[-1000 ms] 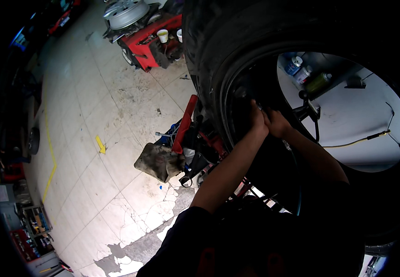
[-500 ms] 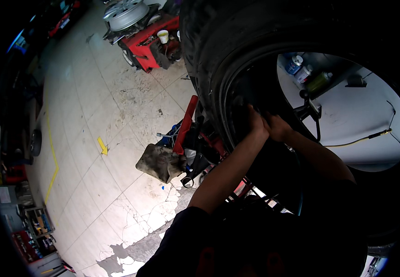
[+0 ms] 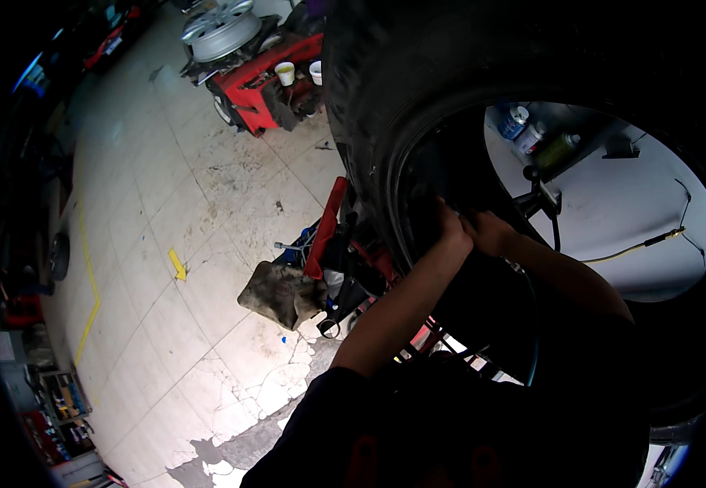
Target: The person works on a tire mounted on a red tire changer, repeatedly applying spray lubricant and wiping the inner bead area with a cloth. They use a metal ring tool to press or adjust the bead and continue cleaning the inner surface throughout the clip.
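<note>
A large black tire [image 3: 367, 130] stands upright before me, its wide opening facing my arms. Both my hands reach inside it, side by side, against the dark inner wall. My left hand [image 3: 455, 231] presses toward the inside near the left bead, its fingers lost in shadow. Close against it is my right hand [image 3: 493, 233], bent at the wrist, its fingers also too dark to make out. Whether either one holds something small cannot be seen.
Through the tire's opening show several spray cans [image 3: 515, 122], a black metal arm [image 3: 540, 195] and a yellow hose [image 3: 613, 255]. On the tiled floor to the left lie a grimy pad [image 3: 275, 294] and a red bar [image 3: 326, 228]. A silver wheel rim [image 3: 221, 32] sits on a red machine [image 3: 263, 89].
My view has shifted slightly, so the surroundings sit a little differently. Both hands stay together inside the tire, with little visible movement.
</note>
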A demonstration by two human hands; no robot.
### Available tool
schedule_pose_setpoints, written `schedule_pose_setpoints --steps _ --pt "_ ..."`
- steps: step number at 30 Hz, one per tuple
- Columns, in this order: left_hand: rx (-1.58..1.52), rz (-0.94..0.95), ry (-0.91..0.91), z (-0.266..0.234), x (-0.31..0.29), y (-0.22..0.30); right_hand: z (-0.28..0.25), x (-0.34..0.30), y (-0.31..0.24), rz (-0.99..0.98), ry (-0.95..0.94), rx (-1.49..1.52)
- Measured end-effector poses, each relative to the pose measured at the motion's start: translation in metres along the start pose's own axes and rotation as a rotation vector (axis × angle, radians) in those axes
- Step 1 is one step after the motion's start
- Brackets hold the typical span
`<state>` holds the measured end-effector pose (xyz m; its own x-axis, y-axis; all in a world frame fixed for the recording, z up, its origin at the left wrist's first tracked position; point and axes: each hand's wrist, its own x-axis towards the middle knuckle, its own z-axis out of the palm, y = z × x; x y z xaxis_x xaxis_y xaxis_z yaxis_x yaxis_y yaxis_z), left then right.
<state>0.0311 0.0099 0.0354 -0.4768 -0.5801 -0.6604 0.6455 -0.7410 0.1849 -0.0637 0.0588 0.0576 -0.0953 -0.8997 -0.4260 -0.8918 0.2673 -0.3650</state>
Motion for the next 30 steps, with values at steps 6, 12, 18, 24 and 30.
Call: schedule_pose_setpoints --steps 6,12,18,24,30 --pt "-0.051 0.014 0.068 0.006 0.009 0.000 -0.010 0.002 -0.010 0.003 0.054 0.056" --pt "-0.019 0.017 0.070 0.010 0.008 0.004 -0.002 0.010 0.000 0.012 0.107 0.105" --pt "0.038 0.039 0.060 0.005 0.014 0.003 0.003 0.008 -0.004 0.006 0.138 0.086" --pt "0.048 0.004 0.011 0.004 0.024 0.001 0.002 0.010 -0.002 0.043 0.163 0.107" --pt "0.086 -0.004 0.080 0.005 0.022 -0.003 -0.001 0.000 -0.005 0.023 0.157 0.176"
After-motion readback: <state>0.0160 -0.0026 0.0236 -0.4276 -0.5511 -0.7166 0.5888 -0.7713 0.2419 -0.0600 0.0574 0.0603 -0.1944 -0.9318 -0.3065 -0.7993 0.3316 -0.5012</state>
